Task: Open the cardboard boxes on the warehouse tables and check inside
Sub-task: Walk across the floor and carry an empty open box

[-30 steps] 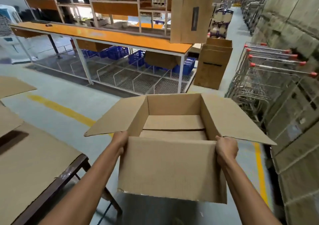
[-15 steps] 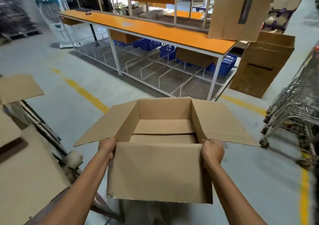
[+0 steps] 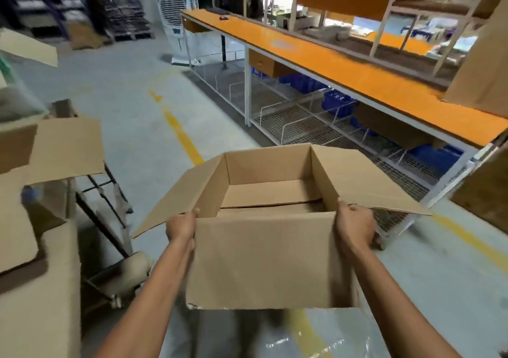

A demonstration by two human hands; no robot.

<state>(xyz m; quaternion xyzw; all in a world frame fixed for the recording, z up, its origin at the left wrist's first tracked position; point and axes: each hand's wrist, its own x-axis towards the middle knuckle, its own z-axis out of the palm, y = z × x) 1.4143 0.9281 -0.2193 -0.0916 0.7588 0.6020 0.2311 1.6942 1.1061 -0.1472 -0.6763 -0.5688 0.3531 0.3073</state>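
An open brown cardboard box (image 3: 264,261) is held in the air in front of me, its flaps spread outward. Only the folded bottom flaps show inside; it holds nothing. My left hand (image 3: 181,227) grips the box's near left corner at the rim. My right hand (image 3: 354,227) grips the near right corner, fingers curled round the side. Both forearms reach up from the bottom of the view.
A table (image 3: 41,289) with other opened cardboard boxes (image 3: 63,146) stands at the left. A long orange workbench (image 3: 343,66) with wire shelving and blue crates runs along the right. A white air cooler (image 3: 176,14) stands at the back. Yellow lines mark the grey floor.
I have turned to the left with the box in both hands. The trolleys on the right have left the view, and the air cooler and the left table's boxes have come in.
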